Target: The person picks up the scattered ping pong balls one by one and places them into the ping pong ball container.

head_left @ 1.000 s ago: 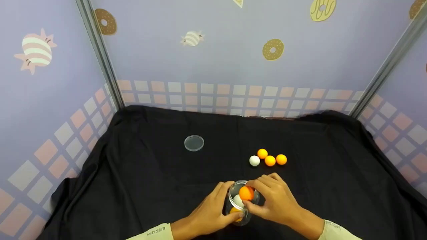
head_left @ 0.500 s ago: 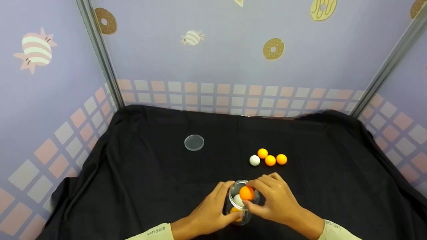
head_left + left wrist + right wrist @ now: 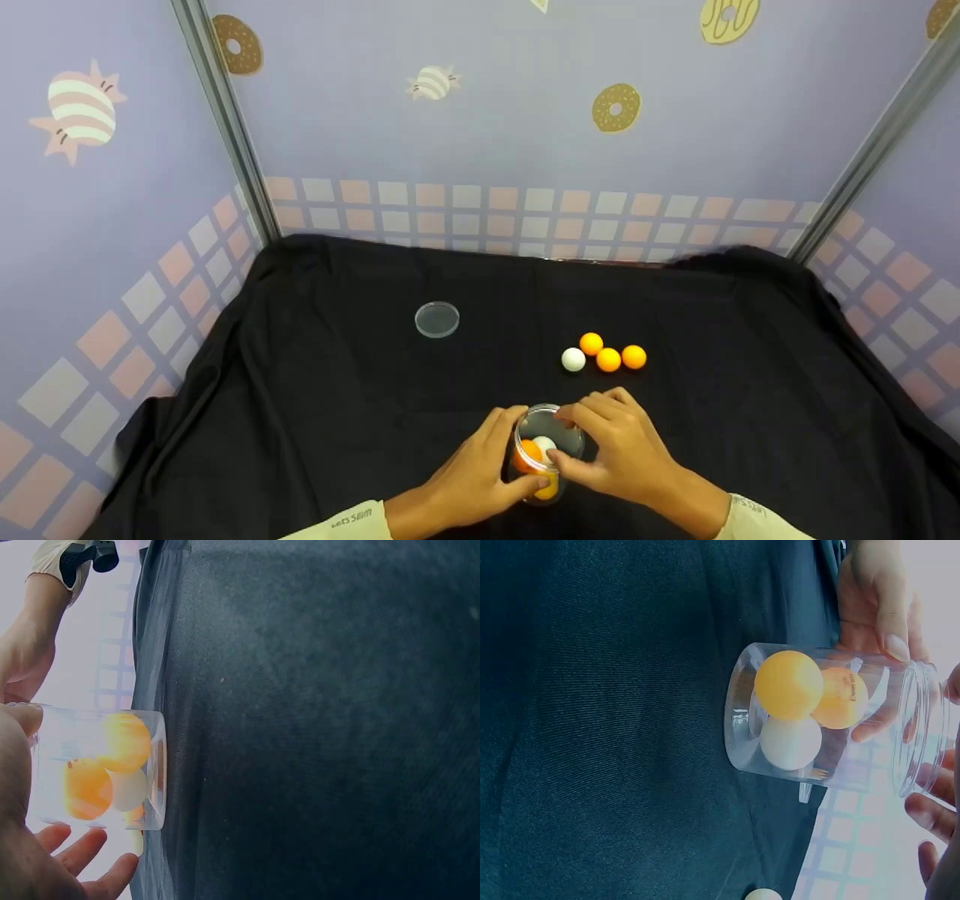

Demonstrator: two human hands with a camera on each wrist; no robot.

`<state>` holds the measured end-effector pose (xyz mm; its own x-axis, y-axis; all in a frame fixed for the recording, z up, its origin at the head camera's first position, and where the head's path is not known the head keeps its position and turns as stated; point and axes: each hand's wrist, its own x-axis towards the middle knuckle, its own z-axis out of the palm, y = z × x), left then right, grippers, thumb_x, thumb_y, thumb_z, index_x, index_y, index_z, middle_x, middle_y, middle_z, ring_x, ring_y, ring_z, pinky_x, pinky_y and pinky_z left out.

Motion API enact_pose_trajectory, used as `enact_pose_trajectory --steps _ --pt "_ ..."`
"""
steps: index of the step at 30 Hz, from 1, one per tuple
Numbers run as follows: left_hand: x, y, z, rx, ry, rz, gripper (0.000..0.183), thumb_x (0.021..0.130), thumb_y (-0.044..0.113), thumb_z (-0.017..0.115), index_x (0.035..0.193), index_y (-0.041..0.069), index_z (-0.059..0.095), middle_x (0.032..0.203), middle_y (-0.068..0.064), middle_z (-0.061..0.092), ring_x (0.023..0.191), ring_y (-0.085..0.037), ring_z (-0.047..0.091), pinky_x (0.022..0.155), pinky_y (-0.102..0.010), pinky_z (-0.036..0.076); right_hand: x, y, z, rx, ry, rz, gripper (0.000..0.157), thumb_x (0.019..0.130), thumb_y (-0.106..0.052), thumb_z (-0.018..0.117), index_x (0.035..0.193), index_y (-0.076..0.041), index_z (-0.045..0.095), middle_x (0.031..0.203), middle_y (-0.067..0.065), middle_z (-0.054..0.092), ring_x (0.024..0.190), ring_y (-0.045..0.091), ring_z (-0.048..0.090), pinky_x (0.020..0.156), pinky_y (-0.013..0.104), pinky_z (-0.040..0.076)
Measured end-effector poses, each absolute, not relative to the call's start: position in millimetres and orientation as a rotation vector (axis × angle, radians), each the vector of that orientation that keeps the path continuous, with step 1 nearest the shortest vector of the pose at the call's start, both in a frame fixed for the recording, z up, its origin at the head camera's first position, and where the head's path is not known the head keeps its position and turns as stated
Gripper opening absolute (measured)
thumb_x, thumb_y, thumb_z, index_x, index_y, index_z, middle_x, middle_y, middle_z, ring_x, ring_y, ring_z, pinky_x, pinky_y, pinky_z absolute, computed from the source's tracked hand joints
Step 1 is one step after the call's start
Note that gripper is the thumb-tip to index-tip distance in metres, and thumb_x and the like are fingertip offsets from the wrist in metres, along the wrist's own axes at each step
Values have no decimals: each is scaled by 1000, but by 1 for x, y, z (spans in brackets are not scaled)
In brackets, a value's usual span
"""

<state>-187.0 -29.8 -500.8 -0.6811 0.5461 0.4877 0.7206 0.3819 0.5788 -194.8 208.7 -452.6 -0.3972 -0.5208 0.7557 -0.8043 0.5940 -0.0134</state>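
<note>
In the head view, my left hand point(image 3: 476, 472) grips a clear plastic jar point(image 3: 739, 746) round its side, near the cloth's front. Two orange table tennis balls are inside, one point(image 3: 788, 685) low down and another point(image 3: 841, 699) resting higher, with a white ball point(image 3: 790, 742) beside them. My right hand point(image 3: 619, 442) is at the jar's mouth, thumb and fingers parted with no ball between them; its fingertips lie at the rim. Whether they press on the rim, I cannot tell. The jar has no lid on it.
Beyond the jar, three orange balls point(image 3: 608, 360) and a white ball point(image 3: 574, 359) lie grouped on the black cloth point(image 3: 337, 420). A round clear lid point(image 3: 437, 319) lies farther back on the left. Patterned walls point(image 3: 510, 135) enclose the back and sides.
The orange ball that my right hand pinched over the jar's mouth has dropped inside, and the balls there have shifted. Both hands keep nearly the same place.
</note>
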Motion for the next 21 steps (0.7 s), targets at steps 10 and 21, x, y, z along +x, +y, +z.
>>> enact_pose_trajectory --steps 10,21 --pt "-187 -30 -500 -1135 -2423 -1184 76 93 49 71 150 13 36 126 -6 54 108 -10 59 95 -30 55 -195 211 -455 1036 -2110 521 35 70 -35 88 97 -22 71 81 -17 63 67 0 52 74 20 40" --pt "-188 -30 -501 -1127 -2427 -1163 77 92 50 71 149 12 37 126 -6 55 110 -13 60 96 -30 54 -197 215 -453 1030 -2117 538 35 71 -33 88 99 -20 71 81 -13 65 68 2 54 74 20 40"
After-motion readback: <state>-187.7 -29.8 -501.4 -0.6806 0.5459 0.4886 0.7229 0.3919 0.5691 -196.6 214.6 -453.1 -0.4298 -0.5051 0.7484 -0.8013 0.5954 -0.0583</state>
